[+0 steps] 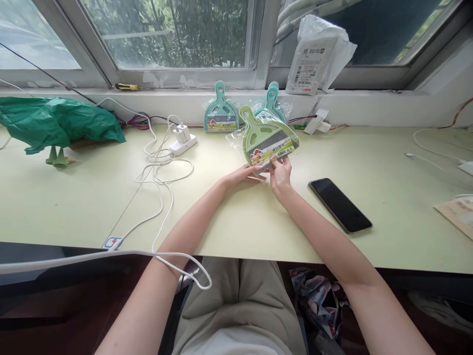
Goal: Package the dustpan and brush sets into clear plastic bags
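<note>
Green dustpan set in clear wrap, raised tilted above desk, just left of phone. Left hand and right hand both pinch its bottom edge. Risk: slick wrap slips from fingertip grip, pack drops toward phone.

- A label with a barcode and small print is carried on the green dustpan set at frame centre; the characters are too small to be read.
- A printed label with a square code is seen on the white parcel, upper right; nothing is legible.
</note>
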The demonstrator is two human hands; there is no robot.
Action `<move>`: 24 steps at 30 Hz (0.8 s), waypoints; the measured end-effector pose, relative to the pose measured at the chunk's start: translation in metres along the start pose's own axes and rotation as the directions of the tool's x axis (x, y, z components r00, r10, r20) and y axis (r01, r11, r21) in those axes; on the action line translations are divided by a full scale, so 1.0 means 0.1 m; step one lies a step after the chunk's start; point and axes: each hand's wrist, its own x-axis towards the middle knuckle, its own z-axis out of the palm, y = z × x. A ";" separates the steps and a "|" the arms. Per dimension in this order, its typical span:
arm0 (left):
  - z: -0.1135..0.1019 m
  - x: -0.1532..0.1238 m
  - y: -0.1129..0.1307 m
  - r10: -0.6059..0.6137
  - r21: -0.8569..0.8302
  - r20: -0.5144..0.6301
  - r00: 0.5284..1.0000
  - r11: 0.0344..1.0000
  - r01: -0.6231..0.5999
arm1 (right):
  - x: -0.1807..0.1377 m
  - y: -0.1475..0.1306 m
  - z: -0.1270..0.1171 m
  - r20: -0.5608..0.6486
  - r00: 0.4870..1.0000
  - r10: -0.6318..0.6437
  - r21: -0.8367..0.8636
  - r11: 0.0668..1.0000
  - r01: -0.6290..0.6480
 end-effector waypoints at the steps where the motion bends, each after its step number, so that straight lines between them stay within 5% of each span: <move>1: 0.01 0.00 0.00 0.001 -0.021 0.013 1.000 1.000 -0.001 | 0.00 -0.01 0.01 0.013 1.000 -0.014 0.011 1.000 0.014; 4: 0.02 0.03 0.02 0.027 -0.132 -0.013 1.000 0.991 -0.029 | -0.01 -0.02 0.02 0.038 0.998 -0.045 0.052 0.998 0.043; 11: 0.04 0.11 0.02 0.161 -0.269 -0.323 0.933 0.929 -0.254 | 0.00 0.04 -0.01 0.032 0.999 -0.029 0.037 0.999 0.027; 18: 0.06 0.09 -0.02 0.081 -0.259 -0.144 0.986 0.959 -0.117 | 0.02 0.00 -0.02 -0.006 1.000 -0.025 0.037 0.999 0.025; 24: 0.00 0.01 0.08 0.106 -0.325 -0.111 0.988 0.936 -0.137 | 0.00 -0.02 0.00 0.039 0.999 -0.033 0.048 0.998 0.031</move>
